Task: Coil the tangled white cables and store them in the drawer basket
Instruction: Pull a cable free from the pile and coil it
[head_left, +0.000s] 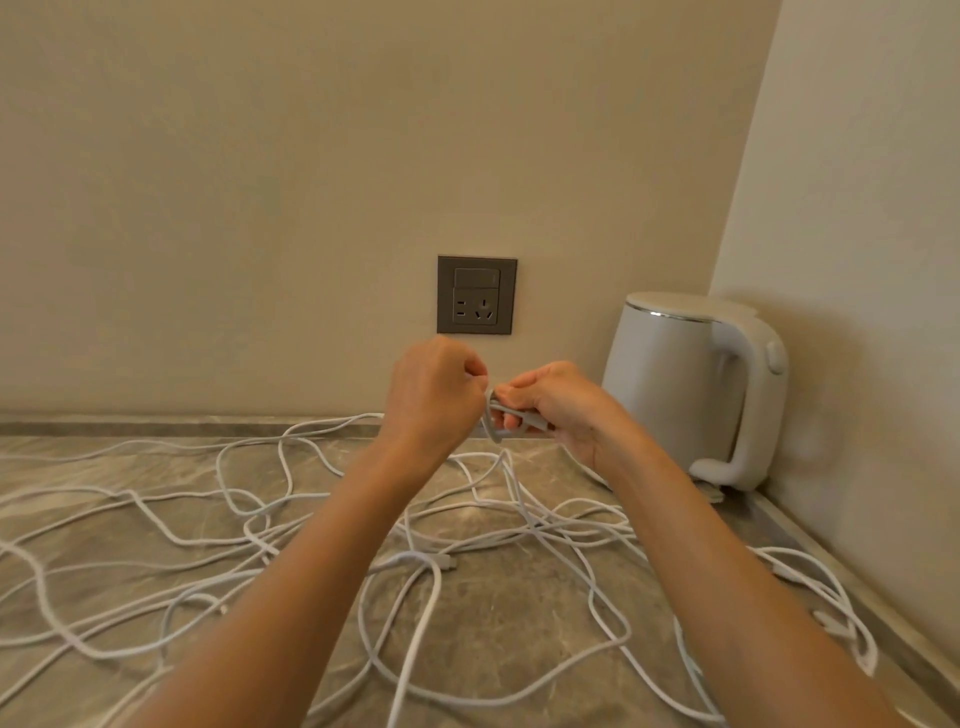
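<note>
Most white cables (421, 558) lie tangled over the counter (493, 613). Your left hand (431, 395) and right hand (550, 405) both pinch one small loop, raised. Nothing coiled yet; drawer basket not in view.

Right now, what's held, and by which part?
A white cable, held above the counter: the right hand grips a short folded stretch, the left hand pinches its bend.

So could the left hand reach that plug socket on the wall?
Probably yes. The left hand is just below the socket with nothing between them, though its fingers are pinching a white cable right now.
</note>
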